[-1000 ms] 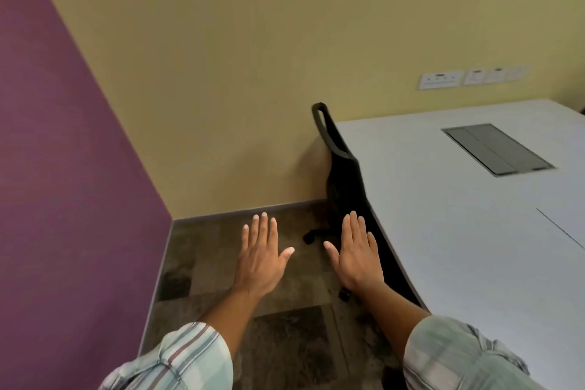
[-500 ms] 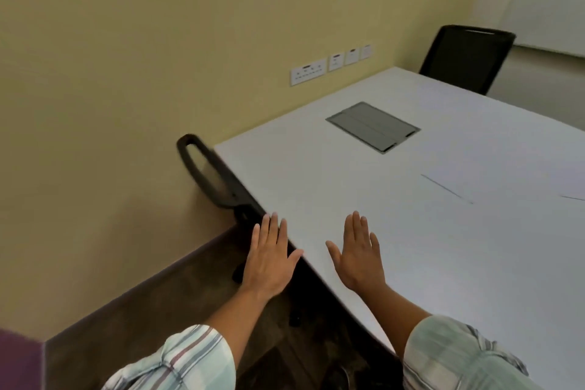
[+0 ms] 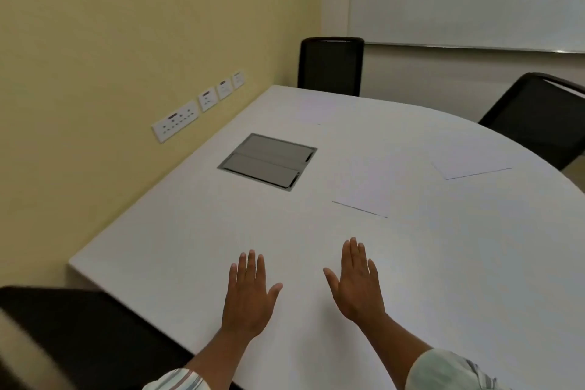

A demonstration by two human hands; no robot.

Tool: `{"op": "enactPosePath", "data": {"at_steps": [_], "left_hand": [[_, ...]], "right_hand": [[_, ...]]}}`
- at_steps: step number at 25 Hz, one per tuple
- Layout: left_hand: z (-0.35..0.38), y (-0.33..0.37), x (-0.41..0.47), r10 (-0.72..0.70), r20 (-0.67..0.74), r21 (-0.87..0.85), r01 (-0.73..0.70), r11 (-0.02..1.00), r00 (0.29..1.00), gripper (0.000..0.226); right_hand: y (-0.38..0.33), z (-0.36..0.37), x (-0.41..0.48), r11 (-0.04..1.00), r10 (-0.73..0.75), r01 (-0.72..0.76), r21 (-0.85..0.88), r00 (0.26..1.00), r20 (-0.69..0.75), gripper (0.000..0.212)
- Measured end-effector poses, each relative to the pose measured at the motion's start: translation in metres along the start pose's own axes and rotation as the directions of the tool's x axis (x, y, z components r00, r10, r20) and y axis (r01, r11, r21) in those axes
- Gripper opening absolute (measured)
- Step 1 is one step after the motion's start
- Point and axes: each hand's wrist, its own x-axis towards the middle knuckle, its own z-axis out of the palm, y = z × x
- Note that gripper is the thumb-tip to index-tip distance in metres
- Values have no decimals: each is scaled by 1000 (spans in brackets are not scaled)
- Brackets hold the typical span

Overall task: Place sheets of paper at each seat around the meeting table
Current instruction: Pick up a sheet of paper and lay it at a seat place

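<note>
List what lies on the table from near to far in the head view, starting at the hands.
Left hand and right hand side by side, open → nearest sheet of paper → grey cable hatch → faint far sheet → far chair.

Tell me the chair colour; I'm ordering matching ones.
Black, seen best in the head view: far chair.

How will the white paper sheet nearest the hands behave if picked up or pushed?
The white paper sheet lies flat with only a thin shadow line at its edge, so it is probably hard to pinch and floppy once lifted. The smooth white table suggests it would slide easily under a light push.
</note>
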Motion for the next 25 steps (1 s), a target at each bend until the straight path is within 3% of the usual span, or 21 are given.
{"op": "enactPosePath", "data": {"at_steps": [8,13,18,25], "left_hand": [[11,46,159,311,56,-29,-310,950,949,109],[23,66,250,408,90,-80,-402,912,909,109],[40,90,327,396,163,-169,-370,913,904,86],[57,140,397,315,250,-390,-202,898,916,73]], "right_hand": [[54,-11,75,954,291,-294,-58,955,-49,85],[69,-8,130,916,391,-392,-82,920,-32,85],[88,1,181,879,472,-471,-80,882,-7,86],[122,6,263,907,417,-412,-83,907,53,86]]}}
